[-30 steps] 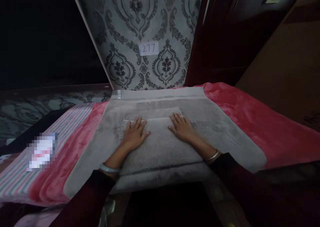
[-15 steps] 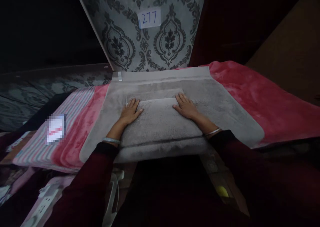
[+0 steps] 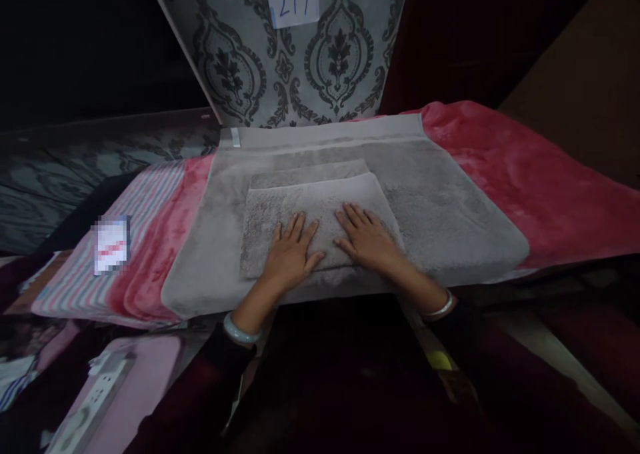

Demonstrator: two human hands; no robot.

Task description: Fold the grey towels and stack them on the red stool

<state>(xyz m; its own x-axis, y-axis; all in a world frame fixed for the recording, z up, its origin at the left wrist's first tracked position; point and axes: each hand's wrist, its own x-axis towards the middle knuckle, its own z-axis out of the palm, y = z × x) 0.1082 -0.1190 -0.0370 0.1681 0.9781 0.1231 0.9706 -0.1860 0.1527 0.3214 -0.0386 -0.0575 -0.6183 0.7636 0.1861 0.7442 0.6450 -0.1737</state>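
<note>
A folded grey towel (image 3: 320, 197) lies on a larger grey cloth (image 3: 450, 214) with a smooth band and a small white tag along its far edge. My left hand (image 3: 291, 251) rests flat on the left half of the folded towel, fingers spread. On its right half, my right hand (image 3: 367, 235) also lies palm down with fingers apart. Neither hand grips anything. The towel's far edge shows a lower layer sticking out slightly behind the upper one.
Under the grey cloth spreads a red blanket (image 3: 550, 187) with a striped part (image 3: 150, 207) on the left. A pixelated rectangle (image 3: 111, 245) is on the stripes. A power strip (image 3: 93, 401) stands low at left. A paper marked 277 (image 3: 294, 2) hangs on the patterned wall.
Both hands have slid back towards me over the towel, from its far edge to its nearer part. The towel's near part now lies flatter. My view has tipped slightly downward.
</note>
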